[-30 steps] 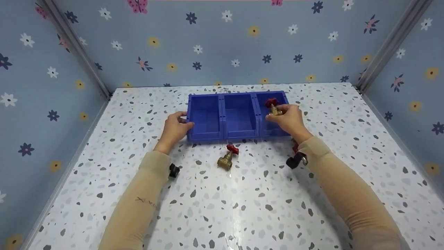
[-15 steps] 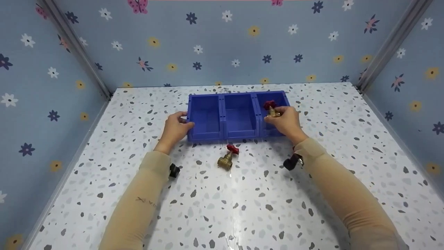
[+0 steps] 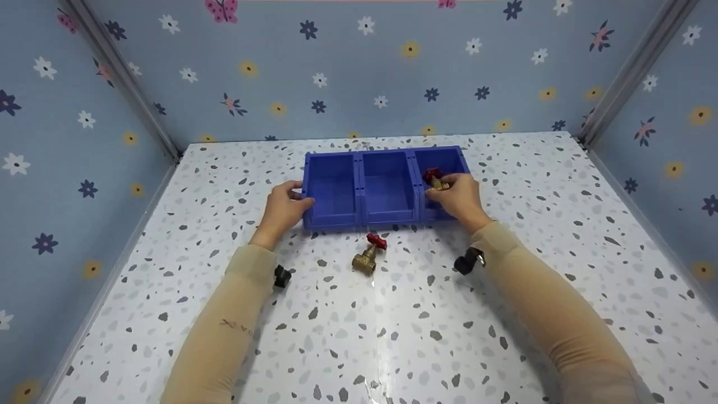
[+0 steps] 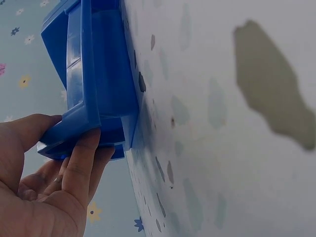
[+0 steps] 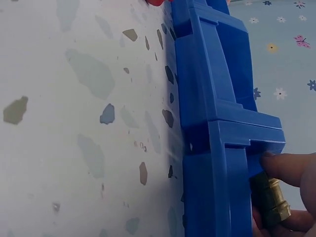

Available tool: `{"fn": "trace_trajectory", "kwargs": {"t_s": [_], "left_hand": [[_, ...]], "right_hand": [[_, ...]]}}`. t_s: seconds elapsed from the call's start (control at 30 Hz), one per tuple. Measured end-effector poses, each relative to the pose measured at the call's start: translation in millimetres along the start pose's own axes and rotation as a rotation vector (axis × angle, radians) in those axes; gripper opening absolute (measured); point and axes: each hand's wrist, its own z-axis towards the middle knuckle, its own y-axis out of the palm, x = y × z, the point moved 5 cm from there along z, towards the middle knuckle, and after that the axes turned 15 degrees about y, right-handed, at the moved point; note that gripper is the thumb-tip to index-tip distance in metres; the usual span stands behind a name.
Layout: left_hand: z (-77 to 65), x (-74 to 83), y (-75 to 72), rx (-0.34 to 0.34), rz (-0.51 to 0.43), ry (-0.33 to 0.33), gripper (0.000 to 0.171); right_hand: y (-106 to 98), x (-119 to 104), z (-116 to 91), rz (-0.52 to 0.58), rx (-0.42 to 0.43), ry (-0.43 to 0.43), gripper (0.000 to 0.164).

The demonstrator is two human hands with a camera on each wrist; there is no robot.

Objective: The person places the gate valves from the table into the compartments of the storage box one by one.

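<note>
A blue three-compartment storage bin (image 3: 389, 217) stands on the speckled table. My left hand (image 3: 285, 207) grips its left side wall, thumb over the rim and fingers against the outer face, as the left wrist view shows of the bin (image 4: 109, 64). My right hand (image 3: 461, 197) pinches a brass gate valve (image 3: 437, 183) with a red handwheel, inside the right compartment. In the right wrist view the valve's brass body (image 5: 277, 200) shows between thumb and fingers; its handwheel is mostly hidden. A second brass valve (image 3: 366, 261) with a red handwheel lies in front of the bin.
Bare table (image 3: 336, 336) extends in front of the bin. A flowered back wall (image 3: 359, 67) rises behind it, with side walls left and right. Black wrist cameras (image 3: 466, 262) hang below both forearms.
My right hand has shifted slightly left with the valve, deeper over the right compartment. A red piece seen by the right wrist earlier is now hidden. The left hand has stayed still.
</note>
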Motion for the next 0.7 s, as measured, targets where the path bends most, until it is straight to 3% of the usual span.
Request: {"fn": "trace_trajectory", "kwargs": {"t_s": [0.33,0.7], "left_hand": [[0.9,-1.0,-0.3,0.007,0.005,0.002,0.055],[1.6,-2.7,0.7,0.013,0.000,0.008,0.055]], "right_hand": [[3.7,1.7,5.2,-0.045,0.009,-0.011,0.054],[4.2,0.8,7.3,-0.100,0.068,-0.069,0.038]]}}
